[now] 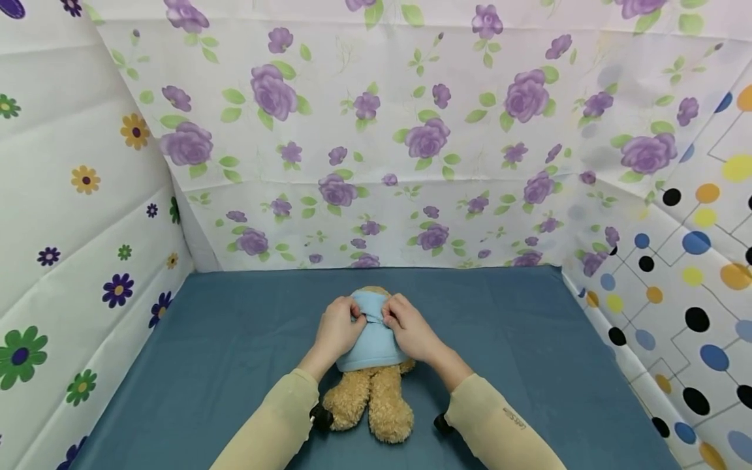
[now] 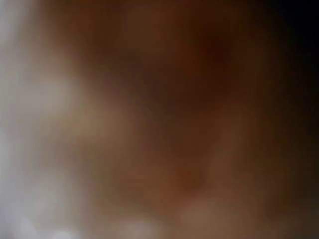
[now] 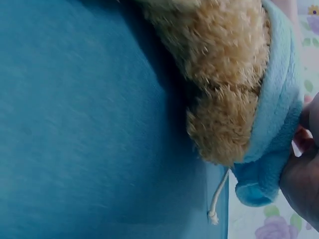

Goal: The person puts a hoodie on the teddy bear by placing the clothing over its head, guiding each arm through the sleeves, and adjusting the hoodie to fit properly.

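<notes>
A tan plush teddy bear (image 1: 389, 408) lies on the cloth, legs toward me, with a light blue fleece garment (image 1: 373, 349) over its body and most of its head. My left hand (image 1: 339, 329) pinches the garment near the neck from the left. On the other side, my right hand (image 1: 413, 329) pinches the same bunched fabric. In the right wrist view, curled fingers of the right hand (image 3: 303, 169) meet the blue fabric (image 3: 279, 104), and the bear's fur (image 3: 224, 119) shows beneath its hem. The left wrist view is a dark brown blur.
A blue-grey cloth (image 1: 247, 365) covers the table. Flowered sheeting (image 1: 376, 156) rises behind, with patterned side sheets at the left (image 1: 59, 261) and right (image 1: 670, 294). A pale frayed cord (image 3: 217, 199) hangs near the garment's sleeve in the right wrist view.
</notes>
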Tool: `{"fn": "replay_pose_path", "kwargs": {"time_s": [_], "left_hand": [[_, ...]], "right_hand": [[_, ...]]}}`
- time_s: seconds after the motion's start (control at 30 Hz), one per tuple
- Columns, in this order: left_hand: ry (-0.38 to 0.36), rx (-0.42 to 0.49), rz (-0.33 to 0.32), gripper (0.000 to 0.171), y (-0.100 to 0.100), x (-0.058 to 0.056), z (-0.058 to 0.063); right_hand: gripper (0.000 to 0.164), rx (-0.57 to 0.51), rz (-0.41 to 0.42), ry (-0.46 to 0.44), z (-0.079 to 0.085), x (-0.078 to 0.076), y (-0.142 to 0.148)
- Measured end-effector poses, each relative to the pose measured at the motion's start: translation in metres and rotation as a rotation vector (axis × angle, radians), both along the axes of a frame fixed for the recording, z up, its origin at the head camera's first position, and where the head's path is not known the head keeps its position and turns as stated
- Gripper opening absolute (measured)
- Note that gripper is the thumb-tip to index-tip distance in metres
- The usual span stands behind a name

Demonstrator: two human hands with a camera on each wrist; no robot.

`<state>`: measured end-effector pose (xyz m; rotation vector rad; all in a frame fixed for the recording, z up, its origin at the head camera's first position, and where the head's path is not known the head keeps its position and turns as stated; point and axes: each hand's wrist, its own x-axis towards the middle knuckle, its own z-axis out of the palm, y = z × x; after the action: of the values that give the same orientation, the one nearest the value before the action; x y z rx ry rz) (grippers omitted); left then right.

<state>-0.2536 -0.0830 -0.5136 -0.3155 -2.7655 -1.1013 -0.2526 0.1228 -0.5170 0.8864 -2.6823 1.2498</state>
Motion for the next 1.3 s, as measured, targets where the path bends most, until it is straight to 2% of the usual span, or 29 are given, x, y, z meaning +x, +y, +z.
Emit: {"fn": "replay_pose_path", "kwargs": {"time_s": [0.07, 0.13, 0.33, 0.43, 0.53, 0.7, 0.8, 0.9, 0.97, 1.03, 1.1, 1.2, 1.3], "left_hand": [[0.000, 0.001, 0.001, 0.023, -0.001, 0.001, -0.001], [0.011, -0.002, -0.001, 0.024, 0.000, 0.000, -0.002], [0.100, 0.010, -0.018, 0.018, 0.003, 0.000, -0.004], [0.161, 0.028, -0.009, 0.018, 0.002, 0.002, -0.005], [0.201, 0.030, 0.003, 0.014, 0.001, 0.003, -0.005], [0.257, 0.024, 0.004, 0.013, 0.002, 0.003, -0.008], [0.277, 0.055, -0.009, 0.011, 0.002, 0.005, -0.011], [0.294, 0.088, -0.021, 0.010, 0.002, 0.005, -0.012], [0.288, 0.099, -0.024, 0.010, 0.002, 0.005, -0.012], [0.250, 0.105, -0.030, 0.011, 0.002, 0.004, -0.011], [0.190, 0.114, -0.046, 0.013, 0.001, 0.003, -0.009], [0.113, 0.119, -0.084, 0.032, -0.002, -0.002, -0.004], [0.080, 0.097, -0.119, 0.054, -0.005, -0.007, -0.002]], "right_hand": [[0.019, 0.009, 0.015, -0.012, 0.001, 0.004, 0.000], [0.018, 0.023, -0.011, -0.030, 0.001, 0.005, 0.001], [0.010, -0.023, -0.187, -0.083, 0.001, 0.000, 0.002], [0.019, -0.034, -0.238, -0.048, 0.001, -0.001, 0.002], [0.029, 0.007, -0.281, 0.008, 0.004, -0.001, 0.001], [0.026, 0.091, -0.332, 0.061, 0.008, 0.000, -0.005], [0.018, 0.155, -0.361, 0.097, 0.008, 0.002, -0.008], [0.021, 0.214, -0.385, 0.129, 0.008, 0.003, -0.011], [0.023, 0.228, -0.396, 0.128, 0.008, 0.004, -0.012], [0.021, 0.204, -0.394, 0.102, 0.009, 0.002, -0.013], [0.032, 0.176, -0.387, 0.063, 0.009, 0.000, -0.012], [0.055, 0.163, -0.373, 0.003, 0.011, -0.003, -0.010], [0.056, 0.193, -0.357, -0.036, 0.013, -0.006, -0.009]]}}
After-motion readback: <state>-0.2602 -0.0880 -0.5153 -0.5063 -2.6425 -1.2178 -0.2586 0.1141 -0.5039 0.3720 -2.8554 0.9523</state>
